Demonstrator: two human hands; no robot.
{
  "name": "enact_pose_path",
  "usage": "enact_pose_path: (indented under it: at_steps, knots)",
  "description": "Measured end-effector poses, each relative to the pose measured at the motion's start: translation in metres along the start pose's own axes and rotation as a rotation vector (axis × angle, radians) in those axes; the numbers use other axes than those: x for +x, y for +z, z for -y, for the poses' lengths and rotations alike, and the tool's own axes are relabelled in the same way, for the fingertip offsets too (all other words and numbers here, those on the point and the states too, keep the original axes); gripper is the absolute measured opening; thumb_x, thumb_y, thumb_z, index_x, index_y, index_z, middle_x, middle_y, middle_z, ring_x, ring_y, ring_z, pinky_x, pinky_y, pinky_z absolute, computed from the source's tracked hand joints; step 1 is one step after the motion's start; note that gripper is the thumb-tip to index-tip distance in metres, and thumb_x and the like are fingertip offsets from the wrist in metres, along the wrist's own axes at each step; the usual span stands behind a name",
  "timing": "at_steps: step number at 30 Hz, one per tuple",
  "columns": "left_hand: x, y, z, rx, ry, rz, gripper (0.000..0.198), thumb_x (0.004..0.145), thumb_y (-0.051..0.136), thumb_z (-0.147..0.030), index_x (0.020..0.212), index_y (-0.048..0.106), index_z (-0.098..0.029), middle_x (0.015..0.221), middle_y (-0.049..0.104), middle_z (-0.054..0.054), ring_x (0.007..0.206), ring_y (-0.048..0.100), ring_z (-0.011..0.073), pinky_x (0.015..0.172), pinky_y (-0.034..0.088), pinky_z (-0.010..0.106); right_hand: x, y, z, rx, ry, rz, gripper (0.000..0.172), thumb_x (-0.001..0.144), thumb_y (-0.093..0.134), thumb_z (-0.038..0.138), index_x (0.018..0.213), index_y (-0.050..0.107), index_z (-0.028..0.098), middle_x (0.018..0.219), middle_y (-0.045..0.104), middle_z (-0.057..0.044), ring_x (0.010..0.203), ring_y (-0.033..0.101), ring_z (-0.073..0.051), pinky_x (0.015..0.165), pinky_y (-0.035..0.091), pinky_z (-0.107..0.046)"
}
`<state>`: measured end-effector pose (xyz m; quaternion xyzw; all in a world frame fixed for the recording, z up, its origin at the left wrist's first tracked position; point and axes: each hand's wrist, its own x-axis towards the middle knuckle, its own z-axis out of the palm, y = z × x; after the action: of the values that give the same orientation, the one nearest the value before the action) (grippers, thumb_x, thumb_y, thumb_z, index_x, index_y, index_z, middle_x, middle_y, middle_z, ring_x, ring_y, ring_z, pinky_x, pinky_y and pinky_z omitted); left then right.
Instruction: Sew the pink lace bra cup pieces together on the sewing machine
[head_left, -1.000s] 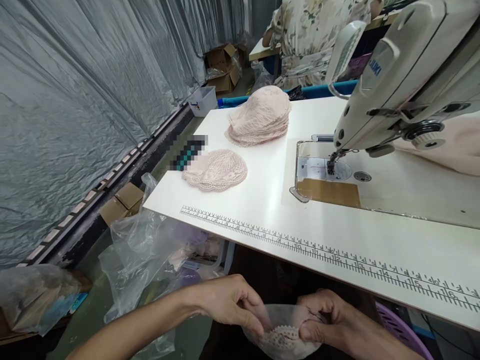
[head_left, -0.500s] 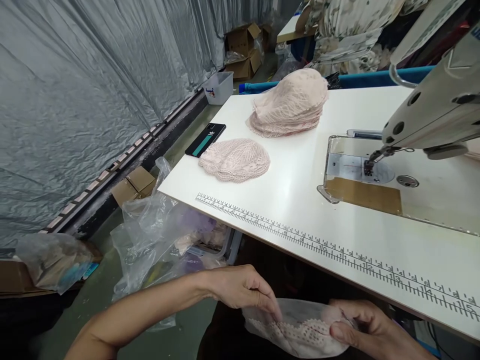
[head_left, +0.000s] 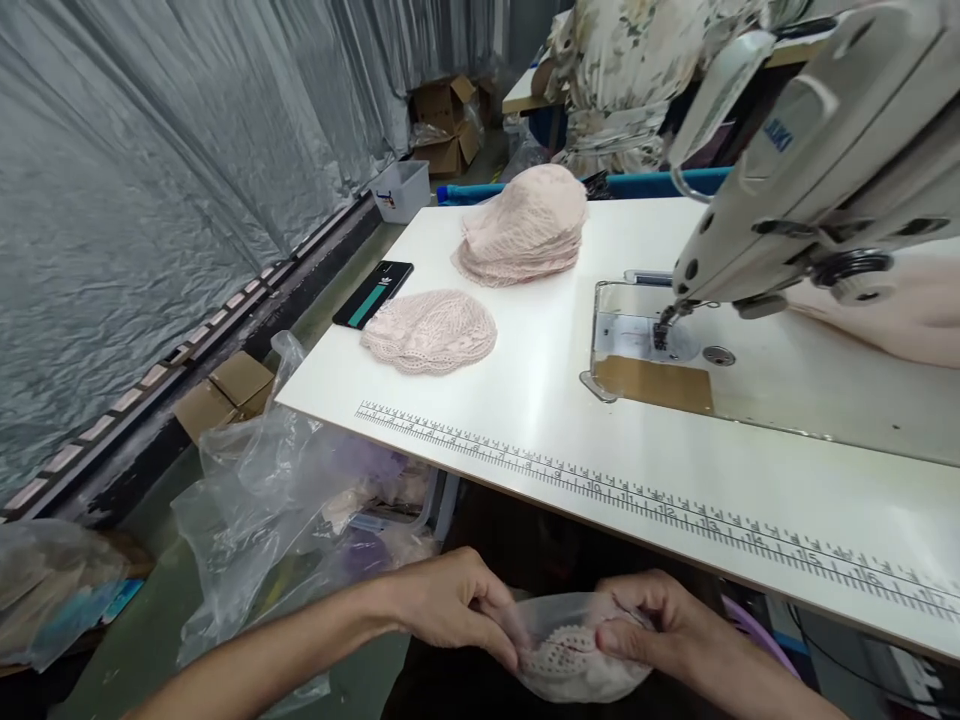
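Note:
Below the table's front edge, my two hands hold a pale pink lace bra cup (head_left: 559,655) with a sheer layer and a perforated, scalloped trim. My left hand (head_left: 457,610) pinches its left end between thumb and fingers. Its right end is gripped by my right hand (head_left: 660,630), thumb on top. On the white table (head_left: 525,400) lies a similar lace piece (head_left: 431,332), beside a black phone (head_left: 373,294) with a green stripe. Farther back rises a stack of lace pieces (head_left: 525,225).
A sewing machine (head_left: 787,170) stands at the right of the table, which has a printed ruler (head_left: 585,475) along its front. Clear plastic bags (head_left: 255,510) and an open cardboard box (head_left: 225,395) sit on the floor at left. A person in floral clothing (head_left: 630,80) is behind.
The view has turned right, so the table and machine appear farther left. My left hand has shifted its pinch to the left end of the lace piece; my right hand keeps its grip.

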<state>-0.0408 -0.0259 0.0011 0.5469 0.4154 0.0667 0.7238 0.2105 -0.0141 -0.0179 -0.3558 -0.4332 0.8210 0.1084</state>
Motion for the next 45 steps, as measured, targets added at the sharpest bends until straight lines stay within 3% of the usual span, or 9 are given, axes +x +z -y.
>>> enact_pose_path:
  at_steps: [4,10,14,20,25,32,38,45]
  knots:
    - [-0.002,-0.004,-0.009,0.021,0.006,0.050,0.029,0.071,0.070,-0.041,0.085,0.074,-0.016,0.077,0.072,0.003,0.073,0.066,0.0145,0.067,0.048,0.018,0.000,0.005,0.004,0.008,-0.021,0.029,0.037,0.068,0.071,0.048,0.071,0.068,0.011,0.063,0.059,-0.002,0.060,0.052,-0.011,0.061,0.038,-0.023]
    - [0.006,0.007,-0.020,-0.052,-0.108,-0.014,0.040,0.050,0.083,-0.043,0.079,0.074,-0.017,0.069,0.068,-0.001,0.062,0.059,0.0099,0.059,0.042,0.015,0.002,0.011,0.006,-0.023,-0.042,0.052,0.039,0.069,0.070,0.050,0.067,0.065,0.011,0.058,0.050,0.002,0.055,0.041,-0.008,0.051,0.029,-0.020]
    - [0.014,0.015,-0.019,-0.042,-0.111,-0.068,0.036,0.055,0.079,-0.045,0.075,0.074,-0.016,0.057,0.063,-0.002,0.051,0.050,0.0071,0.051,0.037,0.015,-0.005,0.010,0.009,-0.066,-0.038,0.044,0.036,0.070,0.070,0.048,0.073,0.066,0.012,0.061,0.050,0.002,0.058,0.041,-0.009,0.055,0.030,-0.021]
    - [0.010,0.008,-0.020,-0.012,-0.141,-0.082,0.029,0.055,0.080,-0.040,0.070,0.074,-0.016,0.053,0.059,-0.004,0.048,0.044,0.0058,0.048,0.032,0.015,-0.013,0.007,0.009,-0.074,-0.045,0.012,0.034,0.069,0.070,0.046,0.076,0.060,0.014,0.065,0.048,0.003,0.062,0.039,-0.009,0.057,0.028,-0.021]
    - [0.007,0.007,-0.022,0.036,-0.125,-0.066,0.027,0.059,0.078,-0.040,0.073,0.074,-0.017,0.057,0.062,-0.002,0.050,0.048,0.0070,0.051,0.036,0.016,-0.013,0.007,0.007,-0.100,-0.073,0.017,0.031,0.072,0.067,0.044,0.072,0.055,0.015,0.063,0.044,0.005,0.060,0.035,-0.008,0.055,0.025,-0.021]
    - [0.005,0.007,-0.019,0.093,-0.121,-0.111,0.029,0.058,0.079,-0.040,0.072,0.075,-0.015,0.054,0.062,-0.001,0.049,0.048,0.0075,0.048,0.035,0.015,-0.014,0.006,0.004,-0.124,-0.111,-0.038,0.027,0.075,0.065,0.043,0.078,0.062,0.016,0.069,0.055,0.001,0.065,0.046,-0.011,0.060,0.034,-0.022]
    - [0.002,0.004,-0.015,0.101,-0.111,-0.121,0.029,0.059,0.079,-0.040,0.072,0.075,-0.015,0.058,0.065,0.001,0.051,0.052,0.0087,0.049,0.037,0.015,-0.016,0.009,0.006,-0.185,-0.107,-0.080,0.026,0.076,0.063,0.042,0.081,0.061,0.017,0.066,0.054,0.003,0.064,0.043,-0.011,0.060,0.033,-0.022]
    - [0.001,0.007,-0.015,0.019,-0.129,-0.073,0.037,0.051,0.082,-0.042,0.075,0.074,-0.016,0.065,0.067,-0.001,0.059,0.057,0.0106,0.057,0.042,0.017,-0.016,0.016,0.015,-0.274,-0.124,-0.079,0.020,0.079,0.060,0.038,0.082,0.062,0.018,0.069,0.059,0.002,0.064,0.046,-0.011,0.061,0.036,-0.022]
